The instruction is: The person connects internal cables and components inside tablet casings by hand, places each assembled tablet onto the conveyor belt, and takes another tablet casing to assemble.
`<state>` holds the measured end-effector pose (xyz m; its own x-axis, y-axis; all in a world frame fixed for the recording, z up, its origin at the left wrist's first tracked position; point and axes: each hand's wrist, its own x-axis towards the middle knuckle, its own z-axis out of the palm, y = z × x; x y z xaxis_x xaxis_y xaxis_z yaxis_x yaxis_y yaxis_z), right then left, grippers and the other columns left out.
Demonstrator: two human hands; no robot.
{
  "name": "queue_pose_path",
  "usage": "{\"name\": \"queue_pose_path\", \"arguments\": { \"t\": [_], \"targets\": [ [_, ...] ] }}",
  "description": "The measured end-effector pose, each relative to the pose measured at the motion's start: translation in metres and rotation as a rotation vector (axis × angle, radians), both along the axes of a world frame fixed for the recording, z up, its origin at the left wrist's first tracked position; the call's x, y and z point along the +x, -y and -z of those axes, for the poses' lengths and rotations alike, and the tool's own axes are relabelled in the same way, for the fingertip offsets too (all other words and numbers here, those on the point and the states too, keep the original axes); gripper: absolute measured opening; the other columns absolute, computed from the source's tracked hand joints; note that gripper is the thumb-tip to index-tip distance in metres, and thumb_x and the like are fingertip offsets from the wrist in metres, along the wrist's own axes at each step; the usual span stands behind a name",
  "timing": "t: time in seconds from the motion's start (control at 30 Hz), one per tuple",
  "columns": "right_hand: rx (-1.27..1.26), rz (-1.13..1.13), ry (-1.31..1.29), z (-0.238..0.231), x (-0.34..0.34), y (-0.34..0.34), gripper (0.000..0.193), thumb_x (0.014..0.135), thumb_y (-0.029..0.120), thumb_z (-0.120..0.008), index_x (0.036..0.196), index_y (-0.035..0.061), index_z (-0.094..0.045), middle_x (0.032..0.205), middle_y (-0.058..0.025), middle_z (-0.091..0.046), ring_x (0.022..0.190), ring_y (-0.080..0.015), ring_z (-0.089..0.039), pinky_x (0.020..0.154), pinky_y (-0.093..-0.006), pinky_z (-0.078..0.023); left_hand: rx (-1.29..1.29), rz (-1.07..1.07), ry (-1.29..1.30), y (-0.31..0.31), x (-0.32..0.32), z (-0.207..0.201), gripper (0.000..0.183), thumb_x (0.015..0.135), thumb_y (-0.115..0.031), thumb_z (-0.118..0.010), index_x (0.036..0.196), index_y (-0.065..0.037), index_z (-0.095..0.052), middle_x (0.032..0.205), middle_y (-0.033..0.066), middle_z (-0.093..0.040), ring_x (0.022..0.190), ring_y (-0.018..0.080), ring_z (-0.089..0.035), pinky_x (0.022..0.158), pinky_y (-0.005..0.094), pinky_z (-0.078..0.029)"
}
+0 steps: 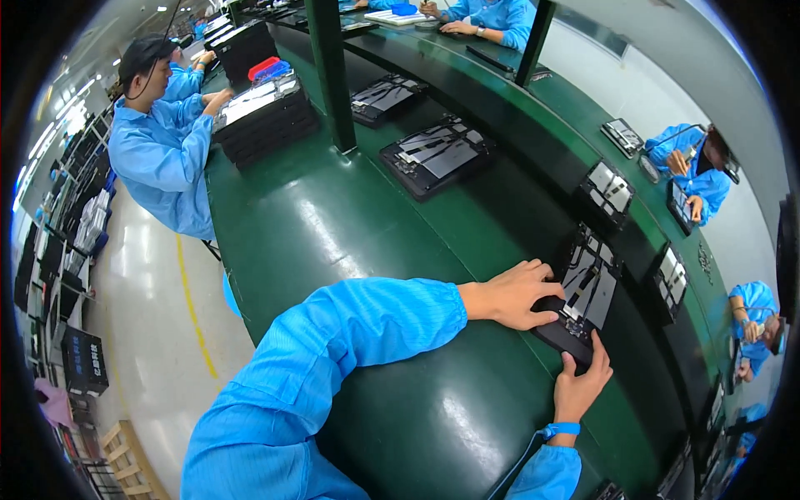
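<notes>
A black tray (548,332) lies at the right, partly over the dark belt, and carries an opened tablet-like device (593,287) with grey panels and black ribbon strips. My left hand (518,297) holds the tray's left side, its thumb reaching over the near part and its fingers bent along the edge. At the near right corner, my right hand (582,379) grips the tray between thumb and fingers. A blue wrist strap (560,430) with a cord circles my right wrist. The undersides of the tray and some fingertips are hidden.
More loaded trays sit along the dark belt, including one at the upper middle (437,154) and one farther right (606,193). A green post (331,75) rises from the green table (333,225). A co-worker (158,142) sits left by a stack of black trays (267,125).
</notes>
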<state>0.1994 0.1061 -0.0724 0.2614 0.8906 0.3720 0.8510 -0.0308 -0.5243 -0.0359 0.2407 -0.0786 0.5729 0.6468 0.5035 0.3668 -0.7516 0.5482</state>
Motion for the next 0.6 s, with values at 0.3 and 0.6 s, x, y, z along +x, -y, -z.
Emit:
{"name": "queue_pose_path", "arguments": {
  "t": [0.3, 0.6],
  "targets": [
    [0.015, 0.033, 0.061, -0.013, -0.040, -0.021, 0.067, 0.086, 0.026, -0.094, 0.147, 0.0117, -0.067, 0.133, -0.0180, -0.061, 0.125, -0.0413, -0.061, 0.108, -0.0515, -0.051, 0.336, -0.968, 0.263, -0.184, -0.200, -0.044, 0.022, 0.083, -0.018, -0.075, 0.101, -0.007, -0.083, 0.113, 0.0206, -0.079, 0.112, 0.0433, -0.069, 0.102, 0.0529, -0.054],
    [0.061, -0.129, -0.036, -0.011, -0.071, -0.040, 0.069, 0.084, 0.026, -0.096, 0.144, 0.0108, -0.067, 0.129, -0.0178, -0.061, 0.121, -0.0407, -0.064, 0.102, -0.0509, -0.054, 0.200, -1.395, 0.262, -0.260, -0.524, -0.001, 0.038, 0.095, -0.027, -0.071, 0.105, 0.009, -0.077, 0.113, 0.0250, -0.082, 0.112, 0.0439, -0.078, 0.099, 0.0466, -0.060]
  ]
}}
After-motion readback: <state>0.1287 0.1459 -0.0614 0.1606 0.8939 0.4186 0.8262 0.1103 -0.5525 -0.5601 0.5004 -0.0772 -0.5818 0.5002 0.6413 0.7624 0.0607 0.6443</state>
